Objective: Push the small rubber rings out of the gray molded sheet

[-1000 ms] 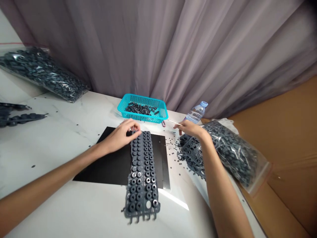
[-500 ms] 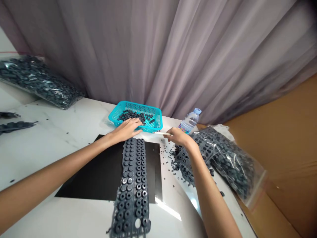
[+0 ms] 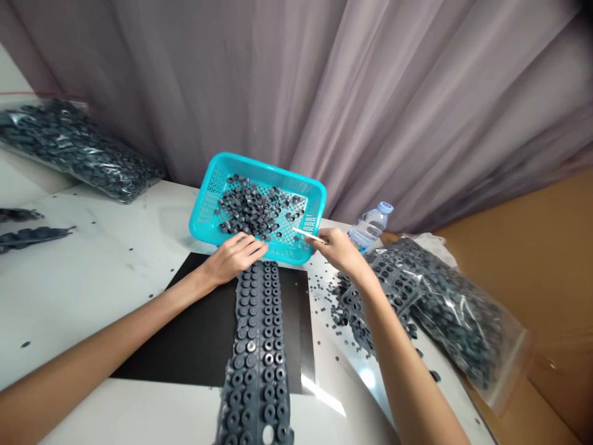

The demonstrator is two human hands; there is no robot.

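A turquoise perforated plastic basket (image 3: 319,204) with many small dark rubber pieces (image 3: 252,207) inside is tipped toward me, its far side raised. My left hand (image 3: 236,254) is closed over its near rim. My right hand (image 3: 336,247) grips a thin white stick-like tool (image 3: 308,235), whose tip points left over the basket; this hand also meets the basket's right near corner. Below the basket, a long dark rubber sheet (image 3: 258,346) with rows of round ring-like studs runs toward me. Under it lies a black mat (image 3: 185,346).
A water bottle (image 3: 370,227) stands behind my right hand. Right of it are a clear bag of dark pieces (image 3: 456,309), punched rubber sheets (image 3: 393,278) and scattered bits. Another filled bag (image 3: 83,151) lies at the back left. A grey curtain (image 3: 259,74) hangs behind the white table (image 3: 106,259).
The basket has been tipped up and drawn nearer, so more of its inside shows. My left hand has closed on its near rim; my right hand has come to its right corner.
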